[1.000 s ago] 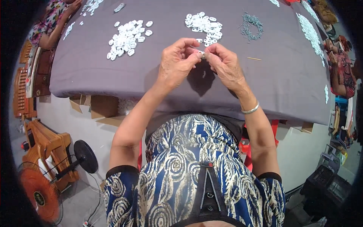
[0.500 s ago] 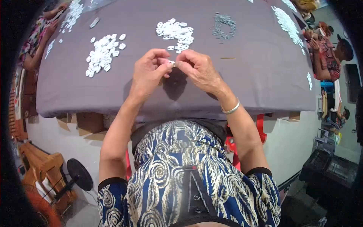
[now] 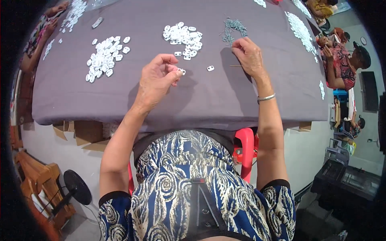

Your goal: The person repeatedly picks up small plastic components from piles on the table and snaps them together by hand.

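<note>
My left hand (image 3: 157, 78) is closed in a pinch on a small white plastic piece (image 3: 182, 72) with holes, held above the cloth. My right hand (image 3: 248, 56) is at the near edge of a pile of small dark grey pins or screws (image 3: 237, 26). Its thumb and fingers are drawn together, and whatever may be between them is too small to make out. One loose white piece with two holes (image 3: 210, 68) lies between my hands. Beyond my left hand is a heap of flat white pieces (image 3: 181, 33); farther left lies a heap of rounder white pieces (image 3: 103, 58).
A thin brown stick (image 3: 235, 65) lies partly under my right hand on the grey cloth-covered table (image 3: 100, 98). A small clear packet (image 3: 97, 23) is at the back left. More white heaps (image 3: 300, 32) lie at the far right, where another person (image 3: 345, 64) sits.
My right hand has left my left hand and moved right and away to the grey pile. A white piece now lies on the cloth between them. The left hand stays nearly in place.
</note>
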The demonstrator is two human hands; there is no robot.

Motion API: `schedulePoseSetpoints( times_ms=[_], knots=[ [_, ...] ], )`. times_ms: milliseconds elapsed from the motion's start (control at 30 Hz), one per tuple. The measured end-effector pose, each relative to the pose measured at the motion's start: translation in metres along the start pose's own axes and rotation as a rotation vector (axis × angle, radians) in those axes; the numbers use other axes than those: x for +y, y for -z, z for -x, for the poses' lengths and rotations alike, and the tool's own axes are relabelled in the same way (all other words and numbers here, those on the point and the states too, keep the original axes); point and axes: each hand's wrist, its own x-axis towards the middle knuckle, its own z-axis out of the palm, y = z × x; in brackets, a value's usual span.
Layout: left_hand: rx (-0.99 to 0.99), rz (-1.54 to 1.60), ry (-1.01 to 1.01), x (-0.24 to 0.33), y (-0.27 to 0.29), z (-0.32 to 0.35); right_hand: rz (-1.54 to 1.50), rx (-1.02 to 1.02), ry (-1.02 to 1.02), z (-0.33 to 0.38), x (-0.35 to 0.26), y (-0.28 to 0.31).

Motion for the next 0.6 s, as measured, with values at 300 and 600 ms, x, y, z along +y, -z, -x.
schedulePoseSetpoints(
  times_ms=[300,600],
  knots=[
    [-0.003,0.027,-0.038,-0.006,0.001,-0.001,0.089,-0.123,0.000,-0.002,-0.005,-0.009],
    [0.039,-0.029,-0.025,-0.011,0.002,-0.004,-0.568,-0.266,-0.117,0.004,-0.093,-0.044]
  ],
)
